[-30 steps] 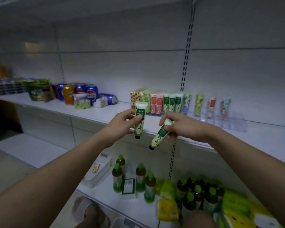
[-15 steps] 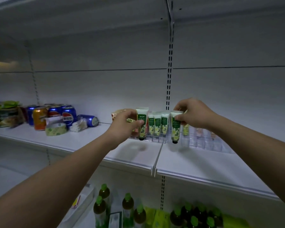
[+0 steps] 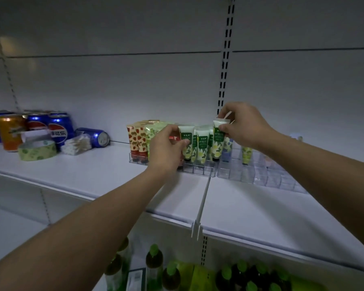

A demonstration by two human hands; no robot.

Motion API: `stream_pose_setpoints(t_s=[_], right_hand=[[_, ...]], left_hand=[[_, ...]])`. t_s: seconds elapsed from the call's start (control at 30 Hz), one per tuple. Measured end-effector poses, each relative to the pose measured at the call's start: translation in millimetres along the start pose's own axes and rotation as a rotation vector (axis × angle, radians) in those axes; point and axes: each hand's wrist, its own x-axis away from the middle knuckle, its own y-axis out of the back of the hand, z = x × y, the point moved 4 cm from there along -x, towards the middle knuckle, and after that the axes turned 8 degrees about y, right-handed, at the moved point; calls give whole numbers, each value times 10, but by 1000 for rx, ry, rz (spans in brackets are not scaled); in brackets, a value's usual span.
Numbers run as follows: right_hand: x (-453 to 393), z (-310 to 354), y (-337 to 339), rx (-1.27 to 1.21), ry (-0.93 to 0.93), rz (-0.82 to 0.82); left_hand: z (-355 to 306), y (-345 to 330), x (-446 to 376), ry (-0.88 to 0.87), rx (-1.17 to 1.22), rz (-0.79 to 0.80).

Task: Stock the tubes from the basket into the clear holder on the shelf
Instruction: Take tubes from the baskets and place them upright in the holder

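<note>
A clear holder (image 3: 200, 172) is set on the shelf (image 3: 97, 175), against the back wall, with a second clear holder (image 3: 267, 178) just to its right. Tubes (image 3: 202, 149) are stood upright in the left one. Cans (image 3: 59, 130) are grouped at the shelf's far left, a tape roll (image 3: 37, 151) before them. Bottles (image 3: 153, 264) are ranged on the shelf below.

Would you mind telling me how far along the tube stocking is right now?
Done: several tubes already stand in the clear holder, including strawberry-print tubes at its left end. In hand: the left hand and right hand each hold a green-label tube upright over the slots. Left: the front slots show no tubes; the basket is out of view.
</note>
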Motion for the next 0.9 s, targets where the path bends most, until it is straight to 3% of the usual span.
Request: stream_pose_setpoints(t_s=[0.53, 0.67, 0.8, 0.9], right_hand=[[-34, -68, -27, -7, -2, -24], [-62, -40, -4, 7, -6, -42], [-100, -33, -75, 22, -38, -41], [-124, -38, -182, 40, -53, -22]], left_hand=[[127, -141, -72, -13, -265, -114], [261, -21, 90, 50, -340, 24], [440, 76, 280, -55, -857, 233], [501, 124, 330, -37, -966, 278]])
